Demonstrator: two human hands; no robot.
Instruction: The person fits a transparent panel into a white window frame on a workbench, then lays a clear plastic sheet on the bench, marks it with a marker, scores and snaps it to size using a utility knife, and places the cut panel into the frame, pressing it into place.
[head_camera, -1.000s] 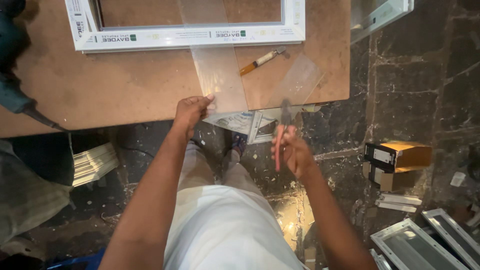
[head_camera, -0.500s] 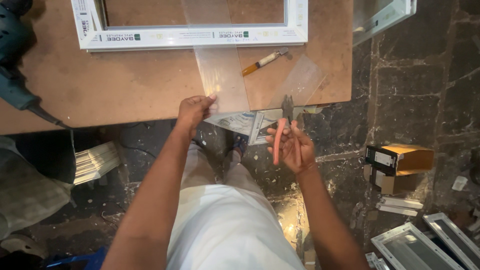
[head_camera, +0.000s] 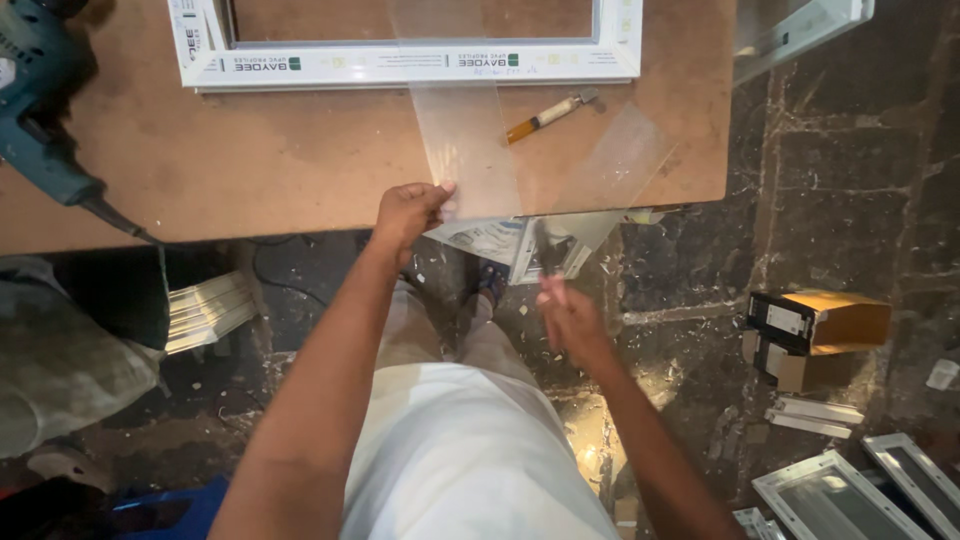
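Observation:
My left hand (head_camera: 410, 210) pinches the near edge of a clear plastic strip (head_camera: 468, 140). The strip lies on the brown board table (head_camera: 260, 170) and runs up under a white window frame (head_camera: 400, 66). My right hand (head_camera: 566, 322) is blurred, below the table's edge and over the floor. Whether it holds anything cannot be made out. A second clear strip (head_camera: 622, 158) lies slanted at the table's right, overhanging the edge. Between the two strips lies a small tool with a yellow handle (head_camera: 545, 115).
A teal power drill (head_camera: 40, 105) rests at the table's left, its cord hanging off the edge. On the dark stone floor are cardboard boxes (head_camera: 820, 325), white profile offcuts (head_camera: 205, 310), small framed panels (head_camera: 840, 495) and scraps near my feet.
My right hand held red-handled pliers upright near the table edge. It has now dropped lower and blurred, and the red handles no longer show. My left hand has kept its hold on the strip.

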